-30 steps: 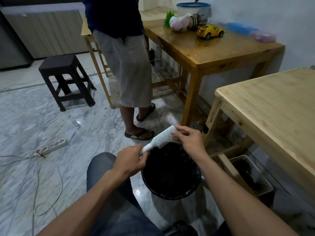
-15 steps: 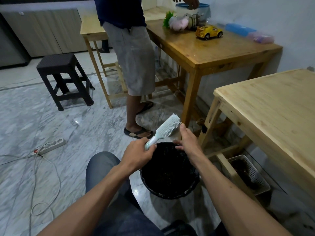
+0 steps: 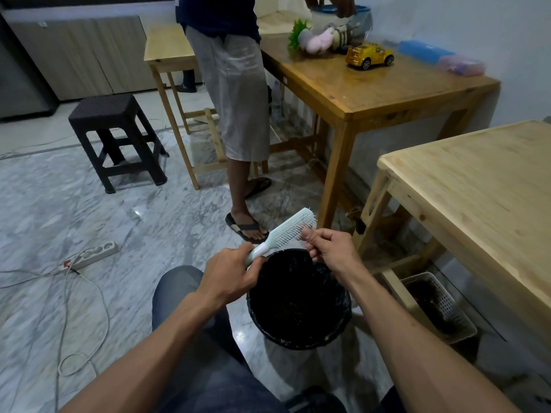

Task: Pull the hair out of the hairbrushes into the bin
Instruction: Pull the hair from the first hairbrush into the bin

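Gripping hairbrush (image 3: 286, 234) handle, left hand (image 3: 232, 274); right hand (image 3: 328, 250) pinching its bristles over black-lined bin (image 3: 298, 299) (contents dark, indistinct).

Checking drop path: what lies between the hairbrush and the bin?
Nothing but air; the hairbrush is held just above the black bin's far rim, per the head view.

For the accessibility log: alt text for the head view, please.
Over a black bin on a marble floor, the left hand grips a pale hairbrush by its handle while the right hand pinches at its bristles. Another person stands by wooden tables behind.
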The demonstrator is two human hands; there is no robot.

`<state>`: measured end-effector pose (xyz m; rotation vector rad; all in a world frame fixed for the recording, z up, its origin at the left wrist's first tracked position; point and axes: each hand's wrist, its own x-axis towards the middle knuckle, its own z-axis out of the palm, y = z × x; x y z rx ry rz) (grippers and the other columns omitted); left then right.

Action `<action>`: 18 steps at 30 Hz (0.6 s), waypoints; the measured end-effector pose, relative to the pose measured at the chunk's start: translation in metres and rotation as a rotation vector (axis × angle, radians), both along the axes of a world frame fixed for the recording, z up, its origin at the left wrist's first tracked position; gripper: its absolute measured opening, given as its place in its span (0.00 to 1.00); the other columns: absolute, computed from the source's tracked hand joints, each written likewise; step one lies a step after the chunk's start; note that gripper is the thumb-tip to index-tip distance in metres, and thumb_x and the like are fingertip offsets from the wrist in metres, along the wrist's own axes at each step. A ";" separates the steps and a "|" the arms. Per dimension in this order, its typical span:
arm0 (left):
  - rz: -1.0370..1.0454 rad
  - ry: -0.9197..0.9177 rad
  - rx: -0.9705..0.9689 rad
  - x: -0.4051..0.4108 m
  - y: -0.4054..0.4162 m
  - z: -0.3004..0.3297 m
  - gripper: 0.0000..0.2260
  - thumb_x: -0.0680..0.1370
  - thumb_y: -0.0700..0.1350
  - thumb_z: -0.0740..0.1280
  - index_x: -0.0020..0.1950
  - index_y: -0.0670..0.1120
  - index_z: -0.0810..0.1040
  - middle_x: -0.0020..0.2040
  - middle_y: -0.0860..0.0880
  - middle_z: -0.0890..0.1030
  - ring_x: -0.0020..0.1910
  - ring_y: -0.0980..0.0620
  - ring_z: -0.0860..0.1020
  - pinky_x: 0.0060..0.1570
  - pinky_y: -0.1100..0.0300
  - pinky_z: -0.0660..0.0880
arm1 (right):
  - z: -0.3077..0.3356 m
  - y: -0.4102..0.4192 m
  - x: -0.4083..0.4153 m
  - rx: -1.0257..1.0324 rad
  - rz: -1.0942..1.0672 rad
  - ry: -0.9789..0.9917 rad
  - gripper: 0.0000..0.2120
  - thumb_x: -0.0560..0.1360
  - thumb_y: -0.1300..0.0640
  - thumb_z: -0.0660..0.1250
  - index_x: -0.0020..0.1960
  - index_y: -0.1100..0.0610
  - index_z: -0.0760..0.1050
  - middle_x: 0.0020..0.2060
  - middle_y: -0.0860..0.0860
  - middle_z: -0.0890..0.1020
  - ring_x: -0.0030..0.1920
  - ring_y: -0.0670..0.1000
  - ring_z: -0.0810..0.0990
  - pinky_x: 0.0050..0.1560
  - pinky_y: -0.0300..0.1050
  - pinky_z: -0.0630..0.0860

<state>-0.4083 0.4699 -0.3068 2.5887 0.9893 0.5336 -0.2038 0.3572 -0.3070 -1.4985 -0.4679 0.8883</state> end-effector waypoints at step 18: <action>0.155 0.166 0.127 -0.003 0.008 0.005 0.10 0.78 0.51 0.64 0.42 0.46 0.73 0.29 0.51 0.72 0.27 0.45 0.69 0.26 0.58 0.58 | -0.001 -0.007 0.002 -0.507 0.508 -0.335 0.35 0.73 0.69 0.65 0.77 0.48 0.68 0.71 0.50 0.73 0.66 0.55 0.77 0.56 0.46 0.80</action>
